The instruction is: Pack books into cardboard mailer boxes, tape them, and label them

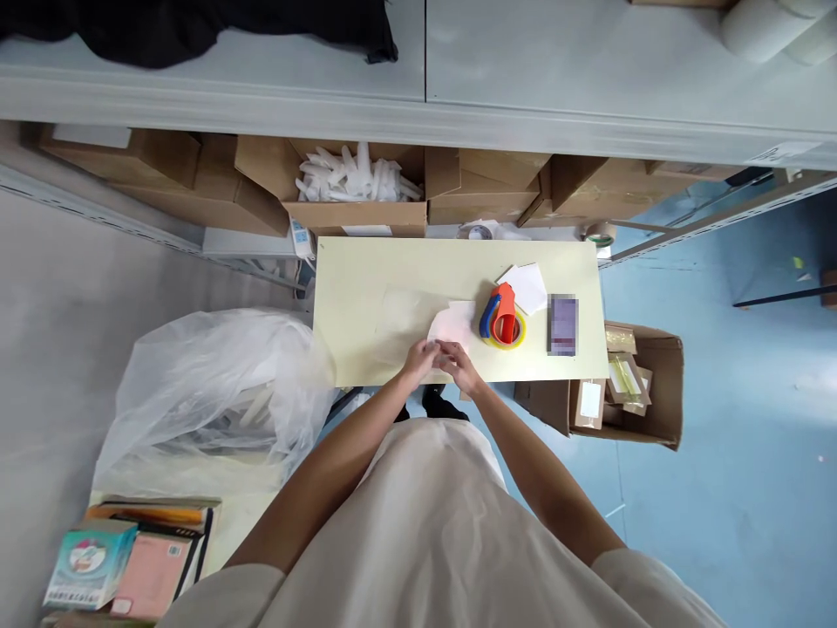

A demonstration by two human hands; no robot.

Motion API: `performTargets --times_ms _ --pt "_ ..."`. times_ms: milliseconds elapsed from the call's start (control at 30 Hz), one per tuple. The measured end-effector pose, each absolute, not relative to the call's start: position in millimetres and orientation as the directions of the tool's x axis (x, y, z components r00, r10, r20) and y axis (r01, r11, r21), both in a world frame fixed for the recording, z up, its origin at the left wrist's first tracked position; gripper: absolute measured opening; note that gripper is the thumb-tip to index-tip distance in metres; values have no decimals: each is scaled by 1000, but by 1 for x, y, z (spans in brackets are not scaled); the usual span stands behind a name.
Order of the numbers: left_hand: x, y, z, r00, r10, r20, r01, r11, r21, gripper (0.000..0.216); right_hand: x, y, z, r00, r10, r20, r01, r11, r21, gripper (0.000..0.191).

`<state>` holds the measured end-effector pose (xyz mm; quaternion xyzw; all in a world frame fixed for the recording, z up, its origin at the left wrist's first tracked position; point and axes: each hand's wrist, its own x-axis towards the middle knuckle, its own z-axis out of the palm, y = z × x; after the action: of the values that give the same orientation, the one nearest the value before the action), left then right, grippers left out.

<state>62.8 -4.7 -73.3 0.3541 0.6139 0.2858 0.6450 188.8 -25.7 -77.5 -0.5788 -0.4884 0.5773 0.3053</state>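
Observation:
My left hand (420,358) and my right hand (459,364) meet at the near edge of a small pale yellow table (366,288). Both pinch the near end of a pale pink-white flat packet (450,325) that lies on the table. Fingers of both hands are curled together on it. Just right of the packet stands an orange and blue tape dispenser (502,317) with a yellow roll. Behind it lie white paper slips (528,286). A purple rectangular object (563,324), blurred, lies at the table's right end.
An open cardboard box (637,384) with small packets stands on the blue floor right of the table. A large clear plastic bag (215,384) bulges at the left. Cardboard boxes, one with white items (357,179), sit under a grey shelf behind. Books (131,563) are stacked at lower left.

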Motion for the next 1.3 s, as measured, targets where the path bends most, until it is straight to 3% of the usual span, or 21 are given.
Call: performTargets --times_ms 100,200,267,333,467,567,633,700,833,900,967,1100,1300 --pt "48 0 -86 -27 796 -604 182 598 780 19 183 -21 -87 -154 923 -353 256 -308 -916 43" --pt "39 6 -97 -82 798 -597 326 587 741 12 180 -24 -92 88 961 -264 448 -274 -851 40" --pt "35 10 -99 -96 810 -579 419 560 714 9 179 -29 -96 272 933 -235 534 -350 -770 43" --pt "32 14 -99 -104 820 -563 486 536 690 3 180 -35 -100 338 906 -257 569 -414 -711 45" --pt "25 14 -94 -163 872 -462 656 446 610 44 180 -41 -106 294 923 -246 642 -382 -665 45" --pt "22 7 -92 -53 971 -233 804 180 566 56 181 -43 -107 272 933 -237 645 -360 -674 47" --pt "24 1 -93 141 972 -187 792 3 610 52 181 -44 -108 260 935 -240 621 -352 -700 48" --pt "31 -4 -95 219 948 -233 743 -7 670 50 181 -44 -109 276 928 -250 555 -367 -746 49" --pt "46 -6 -99 49 908 -417 639 292 711 51 186 -38 -107 346 834 -429 161 -504 -849 58" --pt "52 -5 -100 14 867 -498 558 407 724 52 193 -34 -101 285 783 -553 -79 -555 -828 54" --pt "57 -5 -100 37 839 -542 493 457 740 49 200 -31 -90 198 778 -597 -188 -567 -802 45" --pt "67 -8 -96 117 831 -543 434 449 781 39 204 -29 -66 150 822 -550 -106 -540 -835 37" --pt "50 -4 -81 84 844 -529 333 477 814 36 171 -20 -58 118 846 -519 95 -530 -842 36"
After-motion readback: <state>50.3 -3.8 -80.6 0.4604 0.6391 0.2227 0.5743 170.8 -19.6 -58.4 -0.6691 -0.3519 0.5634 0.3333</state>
